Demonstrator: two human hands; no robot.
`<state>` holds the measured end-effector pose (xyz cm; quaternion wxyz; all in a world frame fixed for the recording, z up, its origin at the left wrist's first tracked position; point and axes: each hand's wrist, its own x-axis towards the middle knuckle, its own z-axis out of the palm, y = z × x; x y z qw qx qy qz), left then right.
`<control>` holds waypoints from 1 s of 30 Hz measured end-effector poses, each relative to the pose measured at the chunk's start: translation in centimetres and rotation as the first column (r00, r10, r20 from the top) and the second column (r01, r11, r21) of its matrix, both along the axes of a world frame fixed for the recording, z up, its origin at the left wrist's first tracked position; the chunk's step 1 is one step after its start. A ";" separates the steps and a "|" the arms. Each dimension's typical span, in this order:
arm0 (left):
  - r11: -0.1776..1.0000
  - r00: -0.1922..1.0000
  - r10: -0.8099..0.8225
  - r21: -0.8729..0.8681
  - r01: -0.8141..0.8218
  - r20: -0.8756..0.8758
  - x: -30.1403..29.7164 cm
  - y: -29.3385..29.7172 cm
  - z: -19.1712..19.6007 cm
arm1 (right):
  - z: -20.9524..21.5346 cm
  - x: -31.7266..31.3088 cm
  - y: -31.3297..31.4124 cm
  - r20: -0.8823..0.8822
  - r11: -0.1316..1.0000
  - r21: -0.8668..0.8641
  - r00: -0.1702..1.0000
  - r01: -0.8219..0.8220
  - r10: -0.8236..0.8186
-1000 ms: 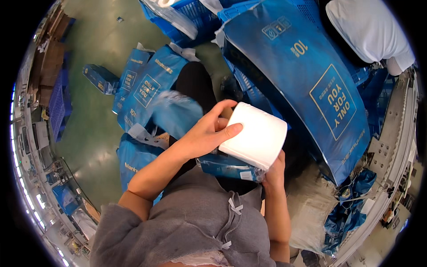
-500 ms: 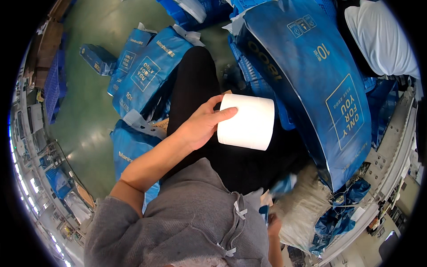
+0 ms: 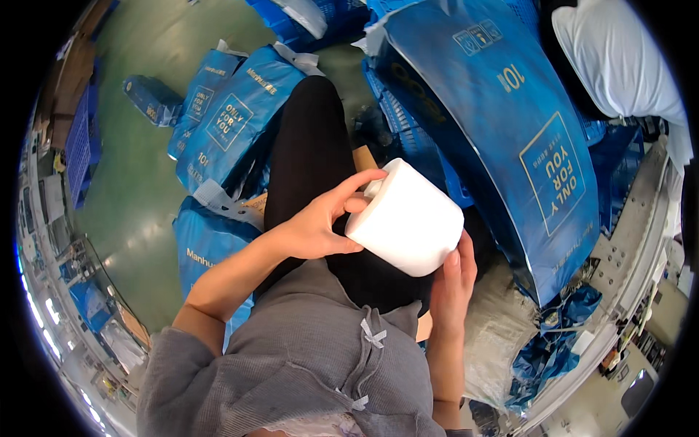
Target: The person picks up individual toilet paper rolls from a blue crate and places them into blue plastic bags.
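A thick white toilet roll (image 3: 415, 222) is held above my lap, its axis slanting down to the right. My left hand (image 3: 320, 222) grips the upper-left end, with some fingers at the core opening and the thumb underneath. On the lower-right end rest the fingers of my right hand (image 3: 453, 284), which steadies the roll from that side. Part of the right fingers is hidden behind the roll.
Large blue printed bags stand left (image 3: 233, 120) and right (image 3: 502, 146) of my knees, another bag (image 3: 211, 244) by my left elbow. Blue crates (image 3: 408, 120) sit ahead. A whitish woven sack (image 3: 495, 339) lies at my right, beside a metal conveyor frame (image 3: 630, 255). Someone's white sleeve (image 3: 619, 62) shows far right.
My right hand has come up from low beside my body to the roll's right end. The roll has tilted, its right end lower, and my left fingers have shifted to its core end.
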<state>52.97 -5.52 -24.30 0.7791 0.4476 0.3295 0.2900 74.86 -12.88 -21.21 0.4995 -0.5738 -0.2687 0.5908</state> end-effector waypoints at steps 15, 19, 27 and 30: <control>0.998 0.995 0.029 -0.058 -0.035 -0.098 0.5 -0.3 -1.7 | -2.6 -1.9 0.5 -0.095 0.984 -0.159 0.991 0.081 -0.096; 1.000 0.991 0.006 0.002 -0.005 -0.134 0.9 0.4 -1.5 | -3.5 -1.3 1.1 -0.122 0.952 -0.273 0.976 0.141 -0.180; 0.999 0.989 0.016 0.038 -0.010 -0.145 0.3 0.3 -1.5 | -3.6 -1.3 1.4 -0.148 0.978 -0.207 0.987 0.036 -0.067; 0.970 0.987 0.149 -0.183 -0.159 -0.066 0.7 0.3 -1.3 | -3.3 -1.2 0.3 0.283 0.966 0.013 0.928 -0.257 0.243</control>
